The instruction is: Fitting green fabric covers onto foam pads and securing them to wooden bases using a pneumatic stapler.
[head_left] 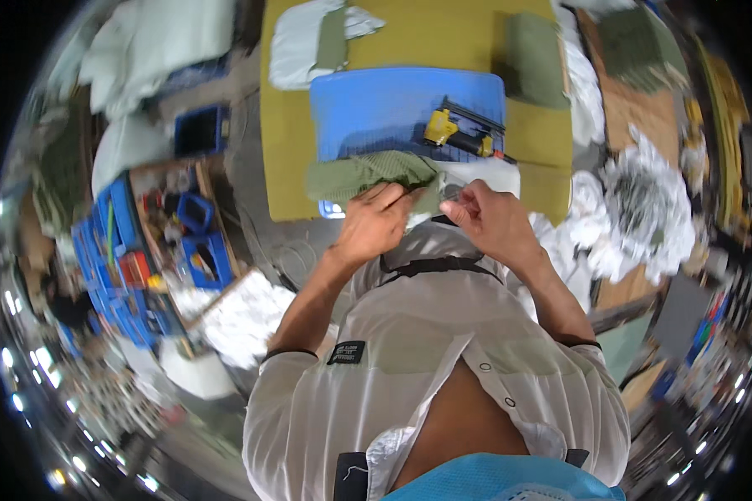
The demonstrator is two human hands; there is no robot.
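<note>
Right now the left hand (376,221) pinches the edge of a green cloth (368,174). Close beside it, the right hand (491,219) has its fingers pressed together on a small thing too tiny to tell. Both hands are at the near edge of a blue tray (376,108). Just past the right hand, a yellow and black tool (459,134) lies on the tray.

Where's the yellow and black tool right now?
In the head view, the yellow and black tool lies on the blue board on the table, to the right, just beyond the right hand and the green cloth.
</note>
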